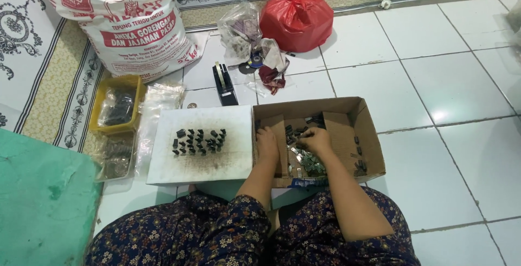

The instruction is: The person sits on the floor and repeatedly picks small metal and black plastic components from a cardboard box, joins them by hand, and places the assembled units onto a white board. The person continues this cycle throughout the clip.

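Hands both inside the cardboard box [347, 115] on the tiled floor. I see my left hand [266, 141] resting loosely open on the inner flap; right hand [316, 140] curled over small metal parts [310, 164], grip unclear. Dark clips [198, 141] sit in rows on the white board [163, 163], just beside.

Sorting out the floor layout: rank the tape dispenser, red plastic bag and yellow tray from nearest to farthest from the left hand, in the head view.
From the left hand:
1. Tape dispenser, just beyond the white board.
2. Red plastic bag, farther up, slightly right.
3. Yellow tray, far left.
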